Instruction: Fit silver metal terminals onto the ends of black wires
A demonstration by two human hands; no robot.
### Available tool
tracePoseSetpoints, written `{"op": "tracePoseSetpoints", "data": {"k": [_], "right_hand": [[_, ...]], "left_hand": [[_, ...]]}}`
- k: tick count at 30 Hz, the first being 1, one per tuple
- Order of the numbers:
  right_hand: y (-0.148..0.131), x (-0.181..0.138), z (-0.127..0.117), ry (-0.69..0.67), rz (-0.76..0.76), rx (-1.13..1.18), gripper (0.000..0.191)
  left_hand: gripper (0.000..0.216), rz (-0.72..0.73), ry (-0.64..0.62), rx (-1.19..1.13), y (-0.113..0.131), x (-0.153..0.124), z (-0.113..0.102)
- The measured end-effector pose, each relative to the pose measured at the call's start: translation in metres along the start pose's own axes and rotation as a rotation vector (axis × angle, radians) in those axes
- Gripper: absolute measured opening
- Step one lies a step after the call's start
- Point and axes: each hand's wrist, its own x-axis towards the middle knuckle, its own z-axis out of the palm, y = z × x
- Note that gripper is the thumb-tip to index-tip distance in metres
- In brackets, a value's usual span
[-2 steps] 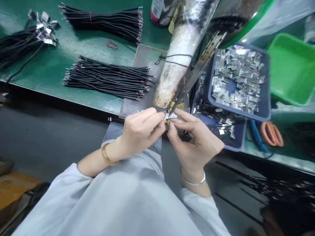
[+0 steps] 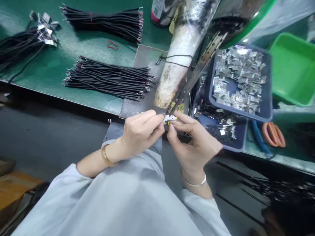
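In the head view my left hand [image 2: 144, 129] is closed, thumb and forefinger pinching the left end of a small silver metal piece [image 2: 169, 118] with yellow bits at its edge. My right hand [image 2: 194, 137] has its thumb and fingers bent close at the piece's right end; whatever lies between those fingertips is too small to make out. The tip of a dark slanting metal bar [image 2: 188, 85] comes down just above the piece. Beside the bar, a white wrapped tube [image 2: 172, 65], tied with black cord, ends behind my left fingertips.
Black cable bundles [image 2: 108, 78] lie on the green table [image 2: 98, 52] at left. To the right, a blue tray [image 2: 267, 88] of silver metal pieces overlaps a lower blue tray [image 2: 240, 141]. Beyond stand a green basket [image 2: 292, 68] and orange-handled tool [image 2: 273, 134].
The small metal piece shows more between my fingertips, with a yellow spot now visible at its right end. Both hands have barely moved.
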Motion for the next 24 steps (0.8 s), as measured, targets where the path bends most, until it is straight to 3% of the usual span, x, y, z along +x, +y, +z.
{"op": "tracePoseSetpoints", "data": {"k": [24], "right_hand": [[-0.0004, 0.0029, -0.0018, -0.003, -0.020, 0.006, 0.018]], "left_hand": [[0.013, 0.034, 0.046, 0.041, -0.0002, 0.0029, 0.0005]]}}
